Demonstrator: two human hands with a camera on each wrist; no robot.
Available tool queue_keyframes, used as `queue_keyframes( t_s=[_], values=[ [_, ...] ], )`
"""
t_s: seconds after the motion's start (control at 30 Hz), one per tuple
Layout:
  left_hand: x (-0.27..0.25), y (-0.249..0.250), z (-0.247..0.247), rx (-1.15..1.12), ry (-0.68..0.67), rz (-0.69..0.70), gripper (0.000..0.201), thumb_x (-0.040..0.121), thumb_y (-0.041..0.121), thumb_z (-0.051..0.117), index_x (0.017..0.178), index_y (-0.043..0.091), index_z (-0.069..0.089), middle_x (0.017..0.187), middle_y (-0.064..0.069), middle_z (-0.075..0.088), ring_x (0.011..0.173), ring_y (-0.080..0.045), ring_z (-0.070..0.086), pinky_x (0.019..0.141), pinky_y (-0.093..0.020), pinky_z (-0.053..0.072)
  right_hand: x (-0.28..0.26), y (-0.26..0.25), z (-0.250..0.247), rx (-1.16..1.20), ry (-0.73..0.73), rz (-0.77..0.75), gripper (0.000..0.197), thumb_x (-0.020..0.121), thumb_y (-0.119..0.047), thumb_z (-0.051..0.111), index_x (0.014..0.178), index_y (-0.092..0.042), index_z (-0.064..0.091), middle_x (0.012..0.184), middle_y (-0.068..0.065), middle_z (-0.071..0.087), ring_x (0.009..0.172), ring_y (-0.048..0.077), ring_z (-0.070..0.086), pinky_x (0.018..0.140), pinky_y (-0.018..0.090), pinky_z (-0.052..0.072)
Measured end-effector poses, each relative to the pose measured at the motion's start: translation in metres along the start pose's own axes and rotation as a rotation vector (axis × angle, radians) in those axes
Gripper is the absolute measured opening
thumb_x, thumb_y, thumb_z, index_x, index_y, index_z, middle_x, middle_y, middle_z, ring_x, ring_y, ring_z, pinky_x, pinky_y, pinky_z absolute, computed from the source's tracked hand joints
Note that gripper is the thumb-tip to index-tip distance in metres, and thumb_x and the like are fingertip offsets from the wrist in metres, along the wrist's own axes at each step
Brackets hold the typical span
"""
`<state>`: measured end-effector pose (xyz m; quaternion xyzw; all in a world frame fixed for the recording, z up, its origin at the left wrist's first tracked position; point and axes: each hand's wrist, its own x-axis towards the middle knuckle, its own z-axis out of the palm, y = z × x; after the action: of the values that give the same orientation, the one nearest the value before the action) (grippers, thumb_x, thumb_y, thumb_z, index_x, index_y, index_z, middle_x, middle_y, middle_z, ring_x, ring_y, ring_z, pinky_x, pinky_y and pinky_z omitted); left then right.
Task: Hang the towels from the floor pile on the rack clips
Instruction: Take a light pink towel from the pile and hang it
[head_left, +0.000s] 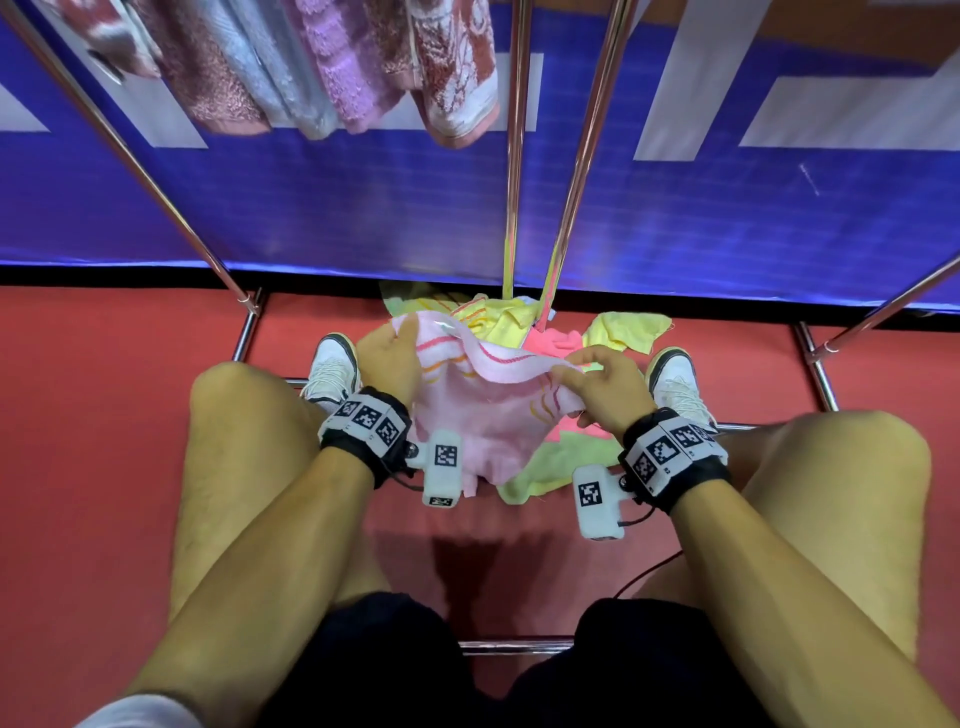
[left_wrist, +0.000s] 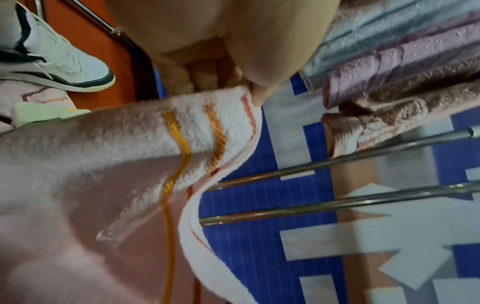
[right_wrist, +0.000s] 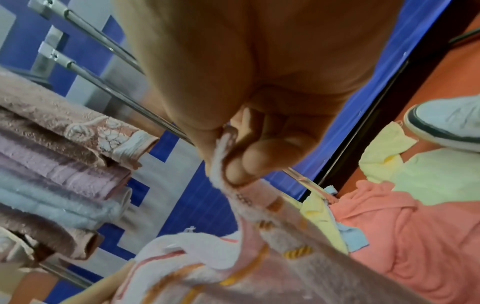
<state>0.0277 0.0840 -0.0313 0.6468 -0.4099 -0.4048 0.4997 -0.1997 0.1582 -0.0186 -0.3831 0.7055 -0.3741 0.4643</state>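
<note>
A pink striped terry towel (head_left: 498, 410) hangs between both hands above the floor pile of small towels (head_left: 561, 332), between two white sneakers (head_left: 332, 371); fringed patterned towels (head_left: 322, 67) hang on the chrome rack (head_left: 514, 130) behind.

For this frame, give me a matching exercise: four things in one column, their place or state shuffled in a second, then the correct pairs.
Things:
1. pink striped towel
2. yellow towel
3. patterned rust towel
4. white shoe

Places or states:
A. hanging from the rack above
B. lying in the floor pile
C. standing on the red floor beside the pile
D. held stretched between left hand and right hand

Pairs: 1-D, 2-B, 3-A, 4-C
</note>
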Motion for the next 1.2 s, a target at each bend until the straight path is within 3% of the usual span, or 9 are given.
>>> queue_keyframes(
  t_s=[0.13, 0.3, 0.37, 0.47, 0.6, 0.73, 0.97, 1.13, 1.2],
  values=[
    [0.0, -0.021, 0.012, 0.004, -0.104, 0.008, 0.052, 0.078, 0.052, 0.056, 0.08, 0.0, 0.065, 0.077, -0.007, 0.061, 0.073, -0.017, 0.052, 0.077, -0.052, 0.054, 0.0, -0.01, 0.004, 0.281, 0.155, -0.029, 0.019, 0.097, -0.001, 0.049, 0.115, -0.008, 0.051, 0.073, 0.013, 0.058, 0.04, 0.012, 0.055, 0.037, 0.024, 0.046],
    [-0.012, -0.018, 0.02, -0.026, -0.184, -0.053, 0.035, 0.075, 0.049, 0.063, 0.072, 0.014, 0.064, 0.073, -0.008, 0.055, 0.07, -0.02, 0.05, 0.072, -0.061, 0.052, -0.003, -0.014, 0.012, 0.419, 0.105, -0.062, 0.03, 0.086, 0.013, 0.033, 0.085, -0.011, 0.052, 0.066, 0.017, 0.058, 0.052, 0.026, 0.055, 0.044, 0.026, 0.044],
    [-0.027, 0.0, 0.02, -0.034, -0.259, -0.086, 0.023, 0.078, 0.034, 0.07, 0.067, 0.014, 0.066, 0.072, -0.012, 0.058, 0.068, -0.022, 0.055, 0.067, -0.058, 0.055, -0.007, -0.015, 0.019, 0.326, 0.023, -0.061, 0.036, 0.084, 0.015, 0.034, 0.079, -0.01, 0.058, 0.059, 0.011, 0.059, 0.051, 0.025, 0.055, 0.048, 0.027, 0.048],
    [-0.039, 0.015, 0.023, -0.079, -0.365, -0.101, 0.012, 0.087, 0.007, 0.071, 0.077, 0.012, 0.068, 0.074, -0.013, 0.065, 0.062, -0.023, 0.062, 0.06, -0.037, 0.056, -0.012, -0.014, 0.029, 0.231, -0.102, -0.09, 0.04, 0.081, 0.023, 0.042, 0.085, -0.01, 0.064, 0.054, 0.002, 0.064, 0.046, 0.016, 0.06, 0.052, 0.026, 0.053],
    [-0.045, 0.021, 0.028, -0.071, -0.52, -0.087, 0.016, 0.09, -0.004, 0.063, 0.084, 0.011, 0.068, 0.074, -0.008, 0.067, 0.06, -0.012, 0.064, 0.056, -0.023, 0.053, -0.012, -0.011, 0.034, 0.188, -0.13, -0.146, 0.029, 0.081, 0.019, 0.059, 0.092, -0.007, 0.066, 0.055, -0.004, 0.067, 0.047, 0.009, 0.059, 0.054, 0.025, 0.052],
    [-0.046, 0.023, 0.03, -0.013, -0.625, -0.061, 0.021, 0.092, -0.004, 0.057, 0.095, 0.016, 0.066, 0.08, -0.012, 0.068, 0.073, -0.022, 0.063, 0.07, -0.032, 0.055, -0.008, -0.013, 0.029, 0.222, -0.058, -0.168, 0.012, 0.08, 0.001, 0.076, 0.086, 0.0, 0.066, 0.053, -0.003, 0.066, 0.045, 0.008, 0.058, 0.049, 0.02, 0.047],
    [-0.05, 0.016, 0.035, -0.005, -0.532, -0.058, 0.007, 0.078, 0.013, 0.072, 0.082, 0.018, 0.07, 0.078, -0.019, 0.07, 0.075, -0.028, 0.064, 0.081, -0.054, 0.056, -0.011, -0.012, 0.025, 0.178, -0.078, -0.225, 0.017, 0.088, 0.006, 0.064, 0.08, -0.009, 0.062, 0.051, -0.003, 0.065, 0.045, 0.006, 0.061, 0.046, 0.016, 0.047],
    [-0.05, 0.015, 0.034, -0.041, -0.578, -0.087, 0.016, 0.093, -0.002, 0.059, 0.089, 0.01, 0.07, 0.088, -0.019, 0.069, 0.08, -0.029, 0.065, 0.078, -0.043, 0.057, -0.006, -0.004, 0.022, -0.013, -0.043, -0.325, 0.02, 0.087, -0.002, 0.067, 0.081, -0.021, 0.064, 0.065, 0.004, 0.061, 0.055, 0.01, 0.057, 0.06, 0.032, 0.054],
    [-0.052, 0.015, 0.033, -0.044, -0.614, -0.083, 0.019, 0.095, -0.003, 0.056, 0.09, 0.009, 0.071, 0.092, -0.022, 0.07, 0.081, -0.028, 0.066, 0.076, -0.04, 0.058, -0.006, -0.002, 0.022, -0.107, 0.005, -0.386, 0.019, 0.087, -0.006, 0.069, 0.08, -0.023, 0.065, 0.075, 0.004, 0.06, 0.063, 0.003, 0.053, 0.067, 0.022, 0.05]
  ],
)
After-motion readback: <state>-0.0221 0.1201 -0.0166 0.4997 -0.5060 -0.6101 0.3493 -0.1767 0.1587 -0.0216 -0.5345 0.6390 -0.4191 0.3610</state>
